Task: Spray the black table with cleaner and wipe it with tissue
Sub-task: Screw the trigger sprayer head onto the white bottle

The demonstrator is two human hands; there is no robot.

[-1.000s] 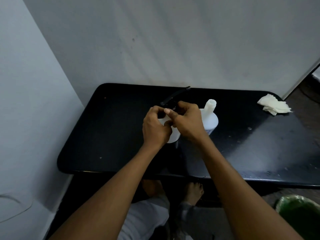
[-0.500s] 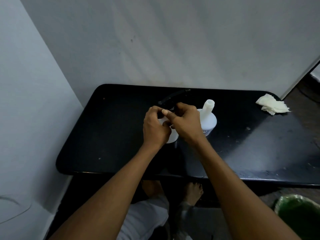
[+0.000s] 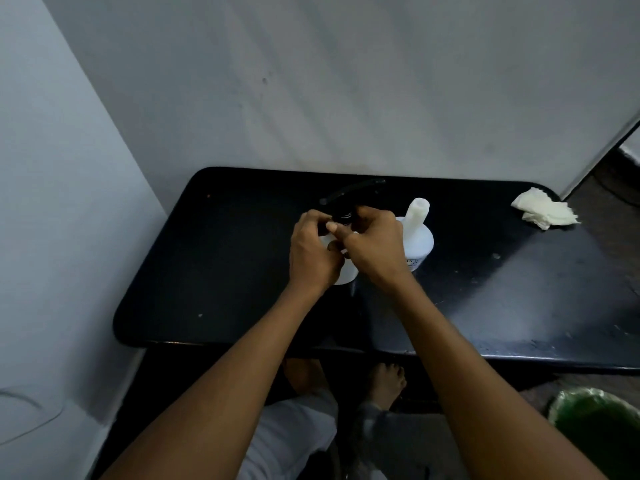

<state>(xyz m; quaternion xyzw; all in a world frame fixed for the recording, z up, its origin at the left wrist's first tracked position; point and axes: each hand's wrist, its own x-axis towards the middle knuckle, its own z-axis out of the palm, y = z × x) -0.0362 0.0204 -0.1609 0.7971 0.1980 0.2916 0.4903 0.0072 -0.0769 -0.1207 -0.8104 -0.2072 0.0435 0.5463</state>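
Two white bottles stand on the black desk [image 3: 214, 271]. The left hand [image 3: 311, 254] has its grip wrapped around the nearer spray bottle [image 3: 344, 273], while the right hand [image 3: 375, 249] pinches the black spray head [image 3: 346, 199] at its neck. The second bottle [image 3: 417, 237], open-necked, stands just beside the right hand. One crumpled tissue [image 3: 543, 213] lies at the desk's far right corner, well apart. One green bin [image 3: 599, 427] sits on the floor
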